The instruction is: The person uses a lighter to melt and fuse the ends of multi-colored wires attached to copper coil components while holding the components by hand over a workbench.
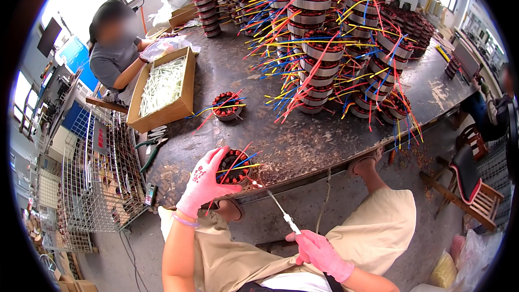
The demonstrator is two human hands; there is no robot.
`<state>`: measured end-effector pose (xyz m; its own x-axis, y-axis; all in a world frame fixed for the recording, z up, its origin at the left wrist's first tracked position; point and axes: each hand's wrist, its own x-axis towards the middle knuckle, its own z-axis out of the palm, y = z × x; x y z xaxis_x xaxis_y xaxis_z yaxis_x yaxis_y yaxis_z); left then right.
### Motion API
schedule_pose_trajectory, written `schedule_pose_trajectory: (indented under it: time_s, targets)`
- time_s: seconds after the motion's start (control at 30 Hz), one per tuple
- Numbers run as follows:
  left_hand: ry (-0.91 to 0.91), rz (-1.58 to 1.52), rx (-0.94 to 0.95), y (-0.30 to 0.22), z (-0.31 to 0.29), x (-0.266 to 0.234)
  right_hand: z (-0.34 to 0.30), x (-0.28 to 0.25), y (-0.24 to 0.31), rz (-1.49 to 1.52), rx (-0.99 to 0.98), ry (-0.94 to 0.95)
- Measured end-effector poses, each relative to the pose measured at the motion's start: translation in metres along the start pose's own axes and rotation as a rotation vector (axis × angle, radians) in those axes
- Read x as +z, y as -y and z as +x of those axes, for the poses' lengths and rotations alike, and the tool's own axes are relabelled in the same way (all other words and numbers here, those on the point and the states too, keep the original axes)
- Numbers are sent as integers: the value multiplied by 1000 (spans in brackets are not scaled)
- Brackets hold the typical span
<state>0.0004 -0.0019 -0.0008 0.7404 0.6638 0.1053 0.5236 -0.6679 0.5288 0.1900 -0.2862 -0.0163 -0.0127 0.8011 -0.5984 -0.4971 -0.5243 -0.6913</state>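
Observation:
My left hand (203,180), in a pink glove, is closed around a motor stator (236,176) at the table's near edge. Red, blue and yellow wires stick out of the stator's top. Lower and to the right, my right hand (323,253), gloved too, grips a slim rod tool (292,225) with a white section and a thin shaft. Its pale tip points up toward the stator, just beside it; I cannot tell whether it touches a wire. Another wired stator (227,112) stands alone farther back on the table.
Tall stacks of wired stators (321,70) fill the table's (227,65) back right. At left are a cardboard box (184,94) of white tubes, green-handled pliers (153,155) and a wire basket (102,184). A co-worker (116,48) sits behind the box. A wooden chair (470,184) stands at right.

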Motion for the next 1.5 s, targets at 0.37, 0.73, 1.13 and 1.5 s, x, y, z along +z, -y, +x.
schedule_pose_trajectory:
  time_s: [0.37,0.73,1.13,1.5]
  targets:
    - [31,-2,60,-7,0,-2,-6,2,6,-30,7,2]
    - [-52,96,53,-11,1,8,-12,0,3,-151,-19,-3]
    - [-40,78,44,-11,1,7,-11,-1,-1,-104,-3,-8]
    - [-24,71,25,-9,1,8,-14,2,6,-97,5,-19]
